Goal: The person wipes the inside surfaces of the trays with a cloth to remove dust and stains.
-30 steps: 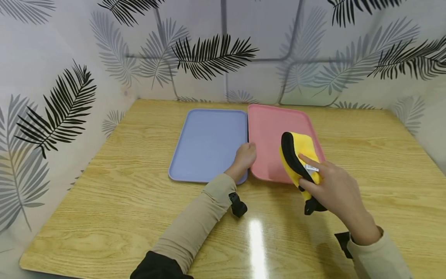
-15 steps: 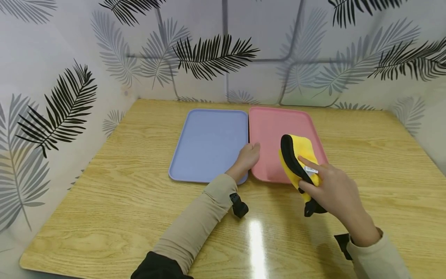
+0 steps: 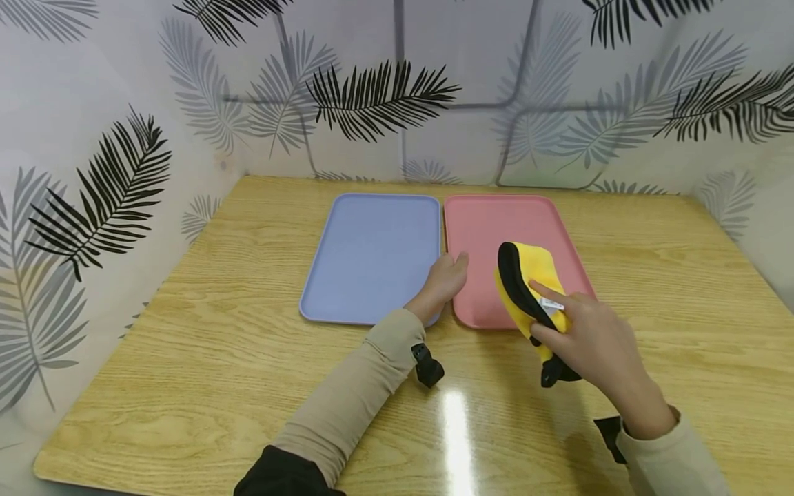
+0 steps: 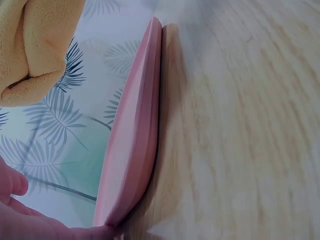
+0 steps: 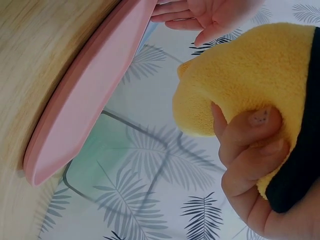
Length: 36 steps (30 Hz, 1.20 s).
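My left hand (image 3: 444, 279) is at the near left side of the pink tray (image 3: 502, 234). In the right wrist view its fingers are fairly straight and touch the tray's edge. A folded, fleecy yellow towel with a black border and a white label (image 3: 537, 265) hangs in my right hand (image 3: 595, 337). Fingers and thumb of that hand grip the towel (image 5: 235, 75) above the tray's near right part. The left wrist view shows part of the towel (image 4: 40, 45) raised clear of the tabletop.
A blue tray (image 3: 378, 255) lies just left of the pink one, a narrow gap between them. Both rest on a wooden table (image 3: 186, 358). A leaf-patterned wall covering (image 3: 384, 103) stands behind the table and along its sides.
The pink tray has turned from a slant to nearly square beside the blue tray, shifting slightly right and nearer. My left hand moved a little right with it. The held towel dipped slightly.
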{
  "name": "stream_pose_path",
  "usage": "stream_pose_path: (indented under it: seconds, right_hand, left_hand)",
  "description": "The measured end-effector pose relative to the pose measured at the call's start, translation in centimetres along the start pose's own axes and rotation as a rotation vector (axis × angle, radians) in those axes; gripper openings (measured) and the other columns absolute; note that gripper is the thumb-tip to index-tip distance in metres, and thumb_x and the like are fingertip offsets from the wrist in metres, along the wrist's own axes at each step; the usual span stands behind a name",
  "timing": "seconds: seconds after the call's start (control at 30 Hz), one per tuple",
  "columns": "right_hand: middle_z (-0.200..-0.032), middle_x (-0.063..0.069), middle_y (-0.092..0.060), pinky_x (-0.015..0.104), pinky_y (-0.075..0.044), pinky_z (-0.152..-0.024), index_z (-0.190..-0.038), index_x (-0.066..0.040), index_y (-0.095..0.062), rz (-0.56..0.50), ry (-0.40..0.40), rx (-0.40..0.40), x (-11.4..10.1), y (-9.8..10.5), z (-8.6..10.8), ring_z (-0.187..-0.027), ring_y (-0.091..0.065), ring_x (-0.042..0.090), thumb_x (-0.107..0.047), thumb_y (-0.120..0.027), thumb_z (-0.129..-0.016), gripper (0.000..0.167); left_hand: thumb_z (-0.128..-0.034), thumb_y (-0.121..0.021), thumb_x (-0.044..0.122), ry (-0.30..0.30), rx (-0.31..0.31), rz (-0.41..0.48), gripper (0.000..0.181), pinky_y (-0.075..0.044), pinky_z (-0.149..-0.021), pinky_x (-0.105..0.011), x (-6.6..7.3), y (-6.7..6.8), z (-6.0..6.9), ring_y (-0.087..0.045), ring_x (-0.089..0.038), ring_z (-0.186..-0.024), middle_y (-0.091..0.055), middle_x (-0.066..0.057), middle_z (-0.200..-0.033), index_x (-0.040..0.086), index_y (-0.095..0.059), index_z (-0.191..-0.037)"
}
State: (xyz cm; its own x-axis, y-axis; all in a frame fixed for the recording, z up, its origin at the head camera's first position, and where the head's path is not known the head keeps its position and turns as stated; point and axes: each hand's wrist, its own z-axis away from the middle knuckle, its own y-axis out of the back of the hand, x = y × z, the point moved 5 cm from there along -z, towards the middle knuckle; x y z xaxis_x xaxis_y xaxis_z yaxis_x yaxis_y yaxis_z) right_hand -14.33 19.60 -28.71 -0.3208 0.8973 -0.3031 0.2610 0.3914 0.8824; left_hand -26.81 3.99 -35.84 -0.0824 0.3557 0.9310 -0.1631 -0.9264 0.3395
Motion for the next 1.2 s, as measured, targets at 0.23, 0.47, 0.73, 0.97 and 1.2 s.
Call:
stream_pose_path:
  seconds: [0.23,0.47,0.73,0.97,1.2]
  right_hand:
    - [-0.054,-0.003,-0.03,0.022,-0.02,-0.037,-0.122,-0.013,-0.055,-0.002,-0.025,-0.026,0.4,0.0,0.3,-0.045,-0.024,0.011,-0.023,-0.063,-0.077,0.047]
    - [-0.053,-0.002,-0.029,0.023,-0.021,-0.037,-0.123,-0.012,-0.055,0.019,-0.05,-0.048,1.2,0.0,0.7,-0.045,-0.025,0.011,-0.025,-0.063,-0.078,0.048]
    - [-0.056,0.0,-0.031,0.025,-0.023,-0.038,-0.125,-0.009,-0.052,0.045,-0.126,-0.107,3.3,0.1,1.4,-0.047,-0.027,0.013,-0.028,-0.061,-0.081,0.049]
    - [-0.059,0.002,-0.031,0.027,-0.024,-0.04,-0.126,-0.005,-0.049,0.067,-0.182,-0.143,5.5,0.7,2.5,-0.048,-0.028,0.015,-0.031,-0.059,-0.084,0.051]
    - [-0.059,0.003,-0.032,0.028,-0.024,-0.041,-0.128,-0.003,-0.045,0.085,-0.254,-0.189,8.1,1.3,4.0,-0.049,-0.03,0.016,-0.035,-0.056,-0.086,0.054]
  left_hand:
    - [-0.0963,-0.034,0.025,-0.028,-0.012,0.009,0.047,-0.027,-0.099,-0.034,-0.1,-0.2,0.5,-0.034,-0.027,-0.121,-0.04,-0.02,-0.129,-0.01,-0.035,-0.127]
    - [-0.0957,-0.037,0.022,-0.041,-0.016,-0.006,0.051,-0.02,-0.103,-0.035,-0.6,0.0,1.2,-0.024,-0.029,-0.128,-0.028,-0.021,-0.138,-0.007,-0.025,-0.135]
    - [-0.096,-0.037,0.021,-0.066,-0.074,-0.012,0.048,-0.027,-0.1,-0.036,-0.9,0.0,2.0,-0.03,-0.028,-0.125,-0.031,-0.02,-0.137,-0.005,-0.027,-0.135]
    - [-0.0958,-0.037,0.021,-0.065,-0.086,-0.004,0.048,-0.027,-0.1,-0.036,-0.8,0.0,2.4,-0.029,-0.028,-0.126,-0.031,-0.02,-0.137,-0.006,-0.027,-0.135]
    - [-0.0953,-0.038,0.02,-0.088,-0.087,-0.005,0.049,-0.025,-0.101,-0.037,-0.5,-0.1,2.6,-0.028,-0.029,-0.126,-0.031,-0.022,-0.137,-0.007,-0.027,-0.134]
